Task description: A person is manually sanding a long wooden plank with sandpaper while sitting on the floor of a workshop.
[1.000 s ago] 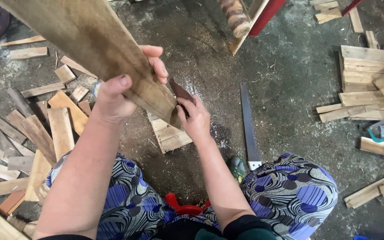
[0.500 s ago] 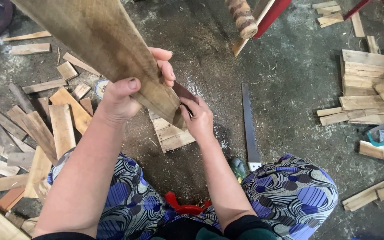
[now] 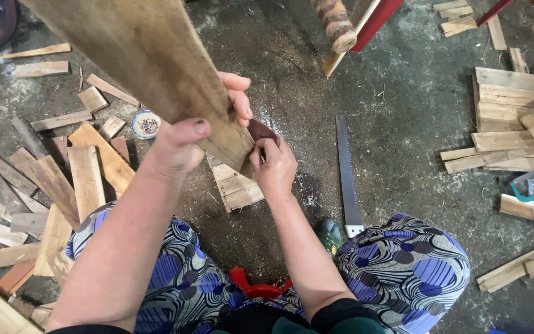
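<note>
My left hand grips a long weathered wooden plank near its lower end, thumb on top and fingers wrapped behind. The plank slants up to the upper left, out of view. My right hand pinches a small dark reddish-brown sheet, like sandpaper, against the plank's lower right edge. Under the plank's end a short piece of joined slats lies on the floor.
A hand saw with a green handle lies on the dusty concrete beside my right knee. Scrap wood pieces cover the floor at left. Stacked boards sit at right. A small round tin lies left of my hand.
My right hand with the dark sheet has slid slightly along the plank's lower edge. The left hand keeps its grip on the plank.
</note>
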